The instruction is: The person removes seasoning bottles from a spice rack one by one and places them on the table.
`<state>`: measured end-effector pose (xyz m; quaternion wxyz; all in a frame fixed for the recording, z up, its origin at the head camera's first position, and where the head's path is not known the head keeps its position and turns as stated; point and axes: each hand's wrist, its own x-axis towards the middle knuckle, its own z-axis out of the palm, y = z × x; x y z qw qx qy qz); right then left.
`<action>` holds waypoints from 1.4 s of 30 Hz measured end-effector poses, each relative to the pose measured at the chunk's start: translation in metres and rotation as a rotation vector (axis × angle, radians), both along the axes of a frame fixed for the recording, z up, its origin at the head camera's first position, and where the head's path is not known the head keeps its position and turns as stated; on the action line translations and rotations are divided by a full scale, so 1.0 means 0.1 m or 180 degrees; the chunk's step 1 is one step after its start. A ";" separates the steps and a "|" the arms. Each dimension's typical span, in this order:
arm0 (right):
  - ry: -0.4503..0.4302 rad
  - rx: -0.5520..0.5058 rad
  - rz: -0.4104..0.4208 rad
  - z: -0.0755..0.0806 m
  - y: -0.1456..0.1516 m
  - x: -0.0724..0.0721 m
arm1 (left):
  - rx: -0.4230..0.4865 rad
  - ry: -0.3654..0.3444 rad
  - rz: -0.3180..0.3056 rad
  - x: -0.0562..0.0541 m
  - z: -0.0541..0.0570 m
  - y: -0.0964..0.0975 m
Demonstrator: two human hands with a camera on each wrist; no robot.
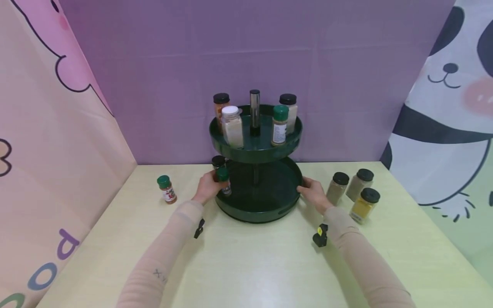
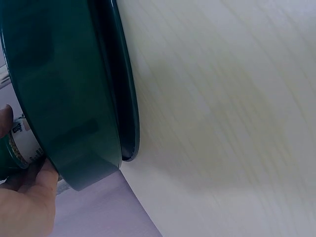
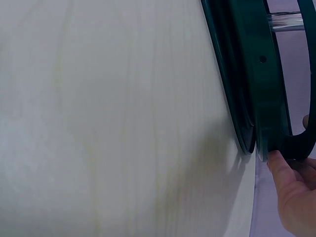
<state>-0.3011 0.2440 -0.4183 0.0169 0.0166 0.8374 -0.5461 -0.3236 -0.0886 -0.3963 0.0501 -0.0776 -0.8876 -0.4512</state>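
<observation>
A dark green two-tier lazy Susan [image 1: 256, 215] stands on the table, with a metal post rising through its middle. At the left side of the lower tier, my left hand [image 1: 208, 187] holds a green-capped spice jar [image 1: 222, 174], whose label [image 2: 27, 140] shows above the tray wall in the left wrist view. Just behind that jar is a black-capped jar [image 1: 218, 161], partly hidden by the hand. On the opposite side my right hand [image 1: 313, 194] grips the lower tier's rim, thumb inside and fingers outside; in the right wrist view a fingertip [image 3: 274, 157] lies against the tray's edge.
The upper tier [image 1: 256, 155] carries several jars, among them a white-capped jar [image 1: 233, 128] and a green-capped jar [image 1: 279, 126]. Left on the table is a small green-capped jar [image 1: 167, 190]. Near my right forearm stand three black-capped jars, one yellow jar [image 1: 363, 207] in front.
</observation>
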 end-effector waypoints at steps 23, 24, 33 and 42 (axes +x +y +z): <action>0.0053 -0.0009 0.0042 -0.02 0.00 -0.01 | -0.0046 -0.0009 0.0026 0.03 0.04 -0.01; 0.0054 -0.0011 0.0044 -0.02 0.00 -0.01 | -0.0047 -0.0010 0.0030 0.03 0.05 -0.01; 0.0032 -0.0018 0.0034 -0.03 0.01 -0.01 | -0.0041 0.0038 0.0005 0.02 0.09 -0.02; 0.0046 0.0010 0.0026 -0.04 0.01 -0.01 | -0.0006 0.0076 0.0022 0.10 0.21 0.00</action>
